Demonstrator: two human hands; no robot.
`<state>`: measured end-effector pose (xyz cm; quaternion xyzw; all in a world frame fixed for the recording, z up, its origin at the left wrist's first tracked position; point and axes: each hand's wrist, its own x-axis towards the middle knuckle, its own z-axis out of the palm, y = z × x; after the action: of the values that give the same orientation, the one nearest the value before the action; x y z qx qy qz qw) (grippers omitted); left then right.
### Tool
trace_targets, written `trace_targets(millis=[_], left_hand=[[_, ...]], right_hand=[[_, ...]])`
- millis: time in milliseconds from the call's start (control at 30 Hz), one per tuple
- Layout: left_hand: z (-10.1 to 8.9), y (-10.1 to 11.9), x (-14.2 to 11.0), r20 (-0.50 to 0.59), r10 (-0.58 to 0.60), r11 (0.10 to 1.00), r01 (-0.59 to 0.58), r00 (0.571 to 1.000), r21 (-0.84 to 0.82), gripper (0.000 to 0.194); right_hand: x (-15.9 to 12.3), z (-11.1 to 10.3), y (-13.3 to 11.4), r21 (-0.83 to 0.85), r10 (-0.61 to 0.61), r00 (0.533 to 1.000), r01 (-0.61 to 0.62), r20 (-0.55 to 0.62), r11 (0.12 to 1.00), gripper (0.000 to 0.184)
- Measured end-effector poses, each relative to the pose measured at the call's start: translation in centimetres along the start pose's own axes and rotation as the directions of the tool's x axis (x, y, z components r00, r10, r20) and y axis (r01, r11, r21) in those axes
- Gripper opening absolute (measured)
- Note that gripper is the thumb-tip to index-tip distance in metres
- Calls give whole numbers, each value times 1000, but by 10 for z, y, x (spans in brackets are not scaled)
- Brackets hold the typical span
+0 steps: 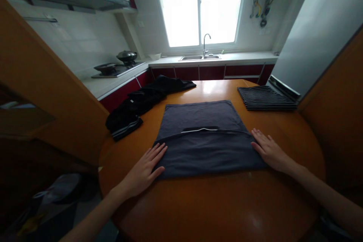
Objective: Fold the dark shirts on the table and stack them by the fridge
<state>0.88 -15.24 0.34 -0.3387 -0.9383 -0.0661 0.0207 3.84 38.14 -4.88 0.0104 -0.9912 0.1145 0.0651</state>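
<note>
gray cloth [210, 153]: 1 | pans [126, 56]: 2 | sink basins [191, 58]: 2 | faucet [204, 44]: 1

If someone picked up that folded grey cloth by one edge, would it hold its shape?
Probably not: the folded grey cloth looks soft, with small wrinkles, so it would likely sag. Its near flap gapes slightly mid-edge, so the fold may well slip open.

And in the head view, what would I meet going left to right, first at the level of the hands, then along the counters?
Hands: left hand → grey cloth → right hand.
Counters: dark pan → lidded pot → white bowl → sink.
</note>
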Motion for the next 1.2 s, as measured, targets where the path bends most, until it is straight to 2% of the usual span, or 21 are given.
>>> trace_targets(millis=[100, 200, 267, 333, 400, 467, 567, 667, 733, 767, 833, 900, 967, 1033, 1100, 1200], left_hand=[[-7, -1, -10, -107, -40, 998, 34, 993, -60, 64], [-12, 6, -1, -202, -92, 993, 73, 975, -98, 63], [-11, 10, 14, -183, -105, 993, 94, 978, -68, 64], [-6, 11, 29, -118, -114, 993, 112, 986, -20, 66], [0, 7, 38, -45, -127, 992, 128, 991, 11, 70], [6, -4, 39, 9, -141, 990, 141, 990, 12, 72], [9, -29, 29, 27, -176, 984, 177, 984, -21, 71], [3, -51, 15, -48, -333, 939, 326, 942, -109, 70], [-5, -55, 5, -127, -416, 901, 389, 901, -192, 71], [-11, -52, -1, -151, -411, 900, 373, 899, -227, 70], [-22, -35, -11, -129, -292, 930, 251, 948, -267, 66], [-32, -13, -19, -27, -103, 955, 91, 994, -283, 64], [-36, 7, -24, 87, 44, 962, -19, 995, -274, 70], [-34, 18, -25, 153, 105, 971, -67, 983, -231, 76], [-29, 19, -25, 174, 118, 980, -86, 978, -179, 76], [-23, 10, -23, 143, 135, 987, -119, 980, -111, 69]], right_hand=[[3, -6, -3, 59, 104, 986, -97, -134, 994, 67], [7, -12, -33, 44, 44, 979, -36, -201, 998, 66], [9, -11, -61, 13, -74, 984, 77, -164, 997, 65], [12, -6, -82, -9, -175, 980, 175, -95, 984, 65], [16, 0, -88, -17, -211, 977, 210, -27, 977, 67], [20, 7, -76, -20, -183, 983, 184, 11, 983, 68], [27, 16, -37, -10, -121, 993, 121, -4, 993, 64], [30, 16, 3, 27, -71, 996, 72, -50, 997, 64], [27, 10, 17, 67, -39, 992, 47, -118, 997, 66], [24, 4, 20, 94, -37, 987, 52, -154, 994, 66], [12, -9, 18, 154, -86, 976, 118, -198, 981, 63], [-3, -21, 8, 195, -202, 964, 235, -175, 952, 60], [-18, -28, -5, 205, -329, 940, 342, -95, 917, 64], [-30, -31, -15, 196, -413, 911, 403, 7, 894, 69], [-37, -30, -20, 181, -442, 894, 424, 74, 888, 71], [-39, -30, -18, 147, -444, 892, 430, 83, 891, 71]])
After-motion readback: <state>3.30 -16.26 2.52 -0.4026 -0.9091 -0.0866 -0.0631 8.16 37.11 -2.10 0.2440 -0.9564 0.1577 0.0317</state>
